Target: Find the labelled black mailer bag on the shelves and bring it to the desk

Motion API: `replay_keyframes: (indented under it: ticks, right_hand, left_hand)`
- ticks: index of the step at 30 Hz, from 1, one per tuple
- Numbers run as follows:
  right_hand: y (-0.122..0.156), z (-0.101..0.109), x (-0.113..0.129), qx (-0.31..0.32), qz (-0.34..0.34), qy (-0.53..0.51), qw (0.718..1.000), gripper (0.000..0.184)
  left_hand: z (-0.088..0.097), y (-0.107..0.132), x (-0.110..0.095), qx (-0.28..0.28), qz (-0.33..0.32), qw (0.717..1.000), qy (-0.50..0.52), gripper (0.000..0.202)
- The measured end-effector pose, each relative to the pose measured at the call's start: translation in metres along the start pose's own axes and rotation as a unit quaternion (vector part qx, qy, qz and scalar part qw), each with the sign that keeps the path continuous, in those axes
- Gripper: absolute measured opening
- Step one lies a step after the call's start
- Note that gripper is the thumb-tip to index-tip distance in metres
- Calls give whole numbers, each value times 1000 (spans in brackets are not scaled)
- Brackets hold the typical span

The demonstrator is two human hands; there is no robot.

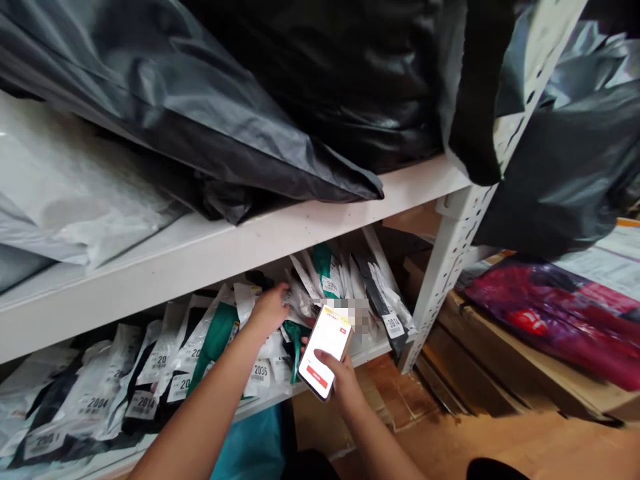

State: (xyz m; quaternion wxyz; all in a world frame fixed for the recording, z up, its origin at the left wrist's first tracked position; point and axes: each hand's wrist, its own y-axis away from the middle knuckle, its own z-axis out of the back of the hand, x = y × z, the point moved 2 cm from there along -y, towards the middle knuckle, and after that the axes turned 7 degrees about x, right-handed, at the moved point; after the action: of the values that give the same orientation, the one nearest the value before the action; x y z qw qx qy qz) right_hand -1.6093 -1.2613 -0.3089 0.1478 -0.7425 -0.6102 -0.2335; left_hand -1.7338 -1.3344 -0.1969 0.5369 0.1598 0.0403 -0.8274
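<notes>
On the lower shelf, my left hand (269,311) reaches in among the upright plastic packets, touching them with its fingers apart; the packets partly hide its fingertips. A smartphone (323,350) is held in my right hand (339,375), the thumb over its lit screen. The screen shows a yellow strip at the top and a red button near the bottom. Just right of my left hand stands a green packet (325,263) with a white label. Below it hangs a packet labelled 2036 (260,371). A dark packet labelled 3014 (393,325) leans at the row's right end.
Large black bags (320,87) and a white bag (75,180) fill the shelf above, low over my hands. A perforated white post (443,273) stands at the right. Beyond it, a red plastic-wrapped package (545,313) lies on cardboard boxes (515,353).
</notes>
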Motion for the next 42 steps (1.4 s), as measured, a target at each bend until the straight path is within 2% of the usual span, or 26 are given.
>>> replay_keyframes:
  ticks: [3, 6, 9, 14, 19, 25, 29, 33, 39, 42]
  right_hand:
    - [1, -4, -1, -15, 6, -11, 1000, 72]
    - [0, -4, -2, -21, 8, -15, 1000, 77]
    - [0, -3, -3, -24, 3, -21, 999, 81]
    - [2, -6, -1, -12, -1, -31, 999, 81]
    - [0, -5, -7, -19, 3, -42, 999, 81]
    - [-5, -2, -15, -34, 7, -59, 998, 86]
    - [-2, -3, -15, -28, 4, -65, 997, 90]
    - [-3, 0, -18, -27, 1, -47, 999, 87]
    - [-19, 16, -33, -8, 66, 77, 995, 72]
    - [-23, 24, -40, 3, 69, 99, 993, 66]
  left_hand:
    - [4, 1, 0, -24, 89, 992, -84, 37]
    - [3, -4, -4, 12, 137, 983, -122, 27]
    - [2, -8, -8, 24, 146, 980, -133, 24]
    - [-2, -9, -8, 3, 110, 983, -148, 29]
    - [-6, -21, -3, 41, 155, 974, -161, 21]
    - [-12, -28, -3, 16, 204, 965, -162, 22]
    - [-14, -27, -6, -4, 176, 974, -142, 26]
    - [-12, -29, -6, -14, 141, 982, -127, 26]
    - [-10, -35, -3, 28, 114, 986, -118, 21]
    - [-7, -37, 0, 39, 111, 987, -113, 23]
